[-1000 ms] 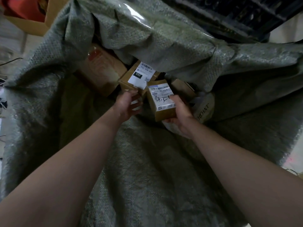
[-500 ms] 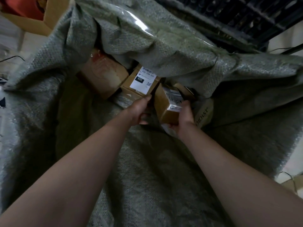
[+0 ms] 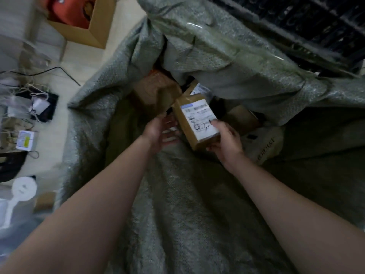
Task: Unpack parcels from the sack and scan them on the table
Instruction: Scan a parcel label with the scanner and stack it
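Pale floor [image 3: 85, 54] at left, littered with cables [image 3: 39, 73]; a carton [image 3: 98, 30] beyond. Grey-green sack [image 3: 187, 204] fills most of view, mouth gaping. Right hand [image 3: 227, 141] grips a small brown parcel [image 3: 185, 119] by its near end, white label [image 3: 201, 119] up, at the sack mouth. Left hand [image 3: 158, 133] holds nothing, fingers loose, just beside parcel; contact unclear. More boxes [image 3: 156, 93] deeper inside.

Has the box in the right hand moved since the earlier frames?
Yes. The right hand has tipped the small box back label-up and brought it left, so it now overlaps the labelled box lying behind it in the sack.
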Available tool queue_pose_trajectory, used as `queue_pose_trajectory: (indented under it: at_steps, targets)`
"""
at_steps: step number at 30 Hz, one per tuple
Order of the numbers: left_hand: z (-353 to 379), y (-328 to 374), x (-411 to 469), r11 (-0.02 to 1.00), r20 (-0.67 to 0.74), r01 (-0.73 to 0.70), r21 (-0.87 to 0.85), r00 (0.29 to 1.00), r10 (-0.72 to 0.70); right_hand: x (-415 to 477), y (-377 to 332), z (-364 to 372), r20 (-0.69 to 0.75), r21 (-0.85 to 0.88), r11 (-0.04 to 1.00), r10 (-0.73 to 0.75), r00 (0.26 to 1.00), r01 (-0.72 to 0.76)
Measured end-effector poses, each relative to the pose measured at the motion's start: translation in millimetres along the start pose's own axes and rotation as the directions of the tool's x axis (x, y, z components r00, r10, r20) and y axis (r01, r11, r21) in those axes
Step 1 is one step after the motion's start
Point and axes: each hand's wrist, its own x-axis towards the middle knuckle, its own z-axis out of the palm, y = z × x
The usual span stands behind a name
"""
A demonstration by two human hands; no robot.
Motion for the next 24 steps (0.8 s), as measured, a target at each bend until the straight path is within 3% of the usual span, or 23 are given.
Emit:
queue_pose_trajectory:
  at_steps: [5, 8, 13, 19, 24]
  targets:
    - [-37.2, -18.5, -26.2, 0.986, -0.225, 0.100, -0.132, 0.966, -0.128, 2.9, -1.4, 57.7, 0.182, -0.410, 0.902, -0.062, 0.981, 0.133]
    - [-60.8, -29.9, -35.4, 0.964, -0.346, 0.087, -0.252, 0.922, -0.173, 12.3, 6.4, 98.2, 0.303, -0.542, 0.820, -0.013, 0.953, 0.183]
    - [-67.8, -43.5, -33.0, 0.941, -0.376, 0.095, -0.325, 0.900, -0.221, 32.3, 32.7, 167.0, 0.336, -0.375, 0.927, 0.148, 0.930, -0.012]
    - [-77.8, -51.8, -11.6, 0.885, -0.378, 0.041, -0.465, 0.894, -0.240, 60.2, 51.5, 197.3, 0.310, -0.360, 0.930, 0.050, 0.949, 0.069]
    - [-91.2, -56.4, 1.1, 0.869, -0.337, -0.010, -0.494, 0.924, -0.181, 71.0, 61.0, 195.9, 0.361, -0.267, 0.963, 0.123, 0.924, -0.024]
